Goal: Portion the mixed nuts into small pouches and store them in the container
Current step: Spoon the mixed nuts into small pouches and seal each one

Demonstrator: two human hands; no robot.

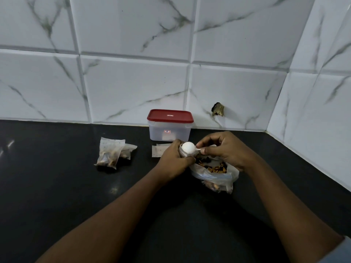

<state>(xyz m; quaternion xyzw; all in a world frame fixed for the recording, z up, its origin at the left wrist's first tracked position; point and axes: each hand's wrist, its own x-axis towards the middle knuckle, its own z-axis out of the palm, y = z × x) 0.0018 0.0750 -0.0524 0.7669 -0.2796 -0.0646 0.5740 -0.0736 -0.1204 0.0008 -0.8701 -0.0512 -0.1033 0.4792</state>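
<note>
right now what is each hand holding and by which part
The right hand pinches the white scoop by its handle. The left hand holds a small pouch around its top, just under the scoop's bowl.

Two bare forearms, uncovered along all the visible length. Bare as well the left hand (pixel 174 158) and the right hand (pixel 226 150). On the right arm only, near the lower right corner, edge of a light grey-blue sleeve (pixel 340 250), plain smooth cloth, cut off by the border.
</note>
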